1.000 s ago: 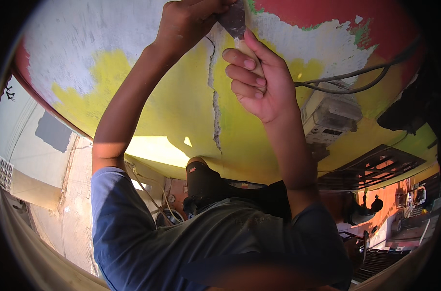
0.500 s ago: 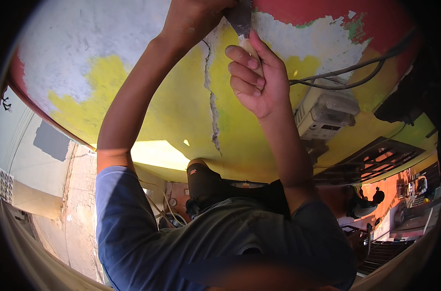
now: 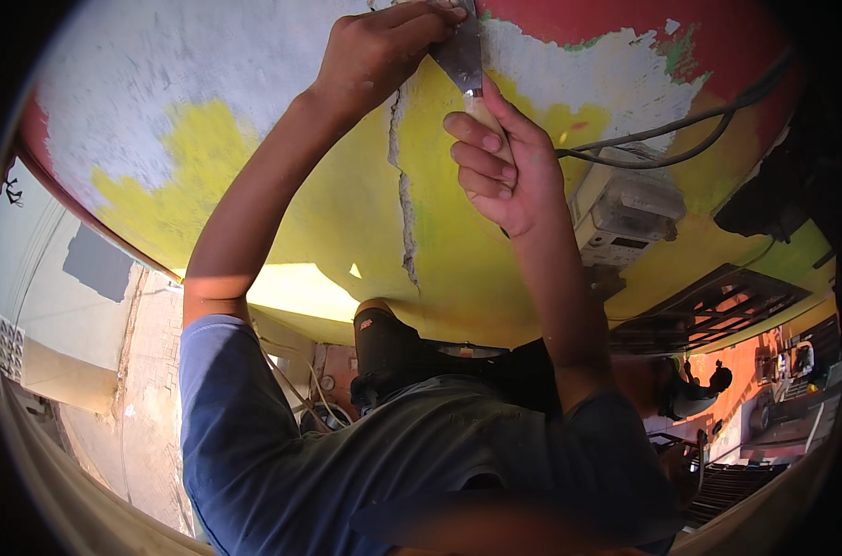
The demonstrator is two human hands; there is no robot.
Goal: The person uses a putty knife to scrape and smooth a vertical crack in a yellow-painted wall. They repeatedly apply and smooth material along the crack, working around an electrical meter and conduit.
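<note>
A scraper [image 3: 464, 57] with a flat grey blade and a pale handle is seen at 12 o'clock. Its long axis runs from 6 to 12, blade up against the wall [image 3: 254, 139]. The handle is gripped by the closed right hand [image 3: 500, 162]. The blade is pressed by the left hand [image 3: 379, 51] fingertips. A crack [image 3: 404, 213] runs below. A grey box [image 3: 625, 213] and cables [image 3: 680, 139] are fixed at 3 o'clock.
</note>
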